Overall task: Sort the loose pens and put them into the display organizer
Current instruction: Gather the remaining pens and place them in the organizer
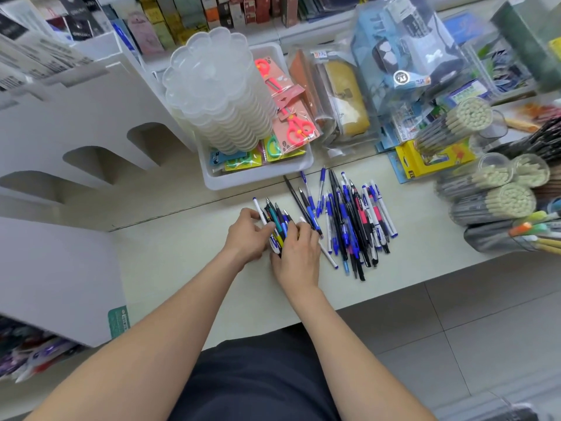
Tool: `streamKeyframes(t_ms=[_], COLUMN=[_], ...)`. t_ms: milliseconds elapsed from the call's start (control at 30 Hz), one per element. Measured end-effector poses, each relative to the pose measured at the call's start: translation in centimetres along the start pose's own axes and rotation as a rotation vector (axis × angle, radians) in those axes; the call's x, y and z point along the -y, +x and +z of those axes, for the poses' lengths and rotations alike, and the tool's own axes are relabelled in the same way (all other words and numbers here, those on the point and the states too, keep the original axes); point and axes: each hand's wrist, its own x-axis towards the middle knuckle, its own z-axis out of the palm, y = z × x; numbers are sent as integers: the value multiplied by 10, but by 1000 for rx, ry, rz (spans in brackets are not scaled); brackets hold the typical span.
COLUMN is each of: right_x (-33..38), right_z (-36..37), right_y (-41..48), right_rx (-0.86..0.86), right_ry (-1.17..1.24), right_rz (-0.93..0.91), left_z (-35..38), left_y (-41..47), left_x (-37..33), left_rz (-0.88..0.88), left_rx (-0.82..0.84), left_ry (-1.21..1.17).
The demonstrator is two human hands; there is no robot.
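Note:
A heap of loose pens (352, 217), mostly blue, black and white with some pink, lies on the pale counter (182, 253). To its left a small bunch of pens (274, 215) is gathered between both hands. My left hand (247, 235) grips the bunch from the left; my right hand (299, 253) closes over it from the right, hiding the pens' lower ends. The white display organizer (76, 123) with arched slots stands at the left, its slots showing nothing inside.
A white bin (258, 174) with stacked clear palettes and carded scissors sits behind the pens. Packaged stationery fills the back. Clear tubs of pencils (498, 196) and markers lie at the right. The counter's front edge runs just below my hands, tiled floor beyond.

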Motion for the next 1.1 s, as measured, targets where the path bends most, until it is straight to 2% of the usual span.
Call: streamKeyframes(t_ms=[167, 367, 500, 633, 733, 900, 1033, 1100], right_x=[10, 36, 35, 31, 36, 50, 40, 26], right_z=[1, 7, 5, 11, 14, 11, 21, 30], right_y=[3, 9, 12, 10, 10, 7, 14, 18], right_rx=[16, 61, 114, 84, -3, 178, 251, 112], right_ry=[62, 113, 84, 28, -18, -41, -169, -396], right_rz=[88, 228, 220, 152, 190, 230, 109, -107], left_z=[5, 0, -2, -12, -16, -16, -20, -22], left_y=[5, -5, -14, -14, -13, -26, -36, -35], left_x=[10, 8, 5, 15, 28, 44, 46, 48], left_rz=[18, -39, -88, -93, -142, -153, -150, -180], left_rx=[-81, 27, -41, -175, -97, -38, 51, 74], left_ry=[112, 182, 222, 89, -38, -134, -293, -372])
